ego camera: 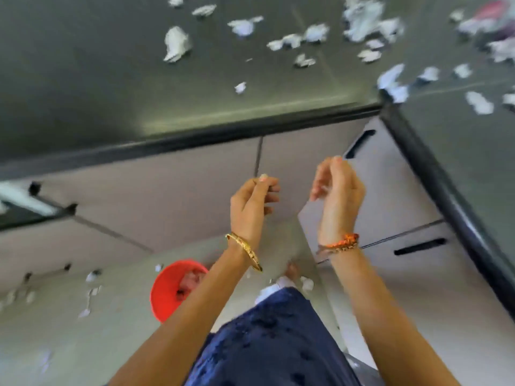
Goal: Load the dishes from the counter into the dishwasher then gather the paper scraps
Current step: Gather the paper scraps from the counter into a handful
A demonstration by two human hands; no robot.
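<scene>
— What colours are seen on the counter (111,79)?
— A dark grey top with a black edge is shown, and white paper scraps (177,43) are scattered over it

— And below it?
— Pale grey cabinet fronts (167,190) with black handle slots are seen; a red-orange bucket (167,291) is set on a light grey floor (55,344)

— What is worn?
— A gold bangle (245,250), an orange thread band (341,242), and a deep blue garment (273,344) with darker spots

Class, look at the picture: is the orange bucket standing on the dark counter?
No, the orange bucket sits on the floor below the counter, beside the person's legs.
</scene>
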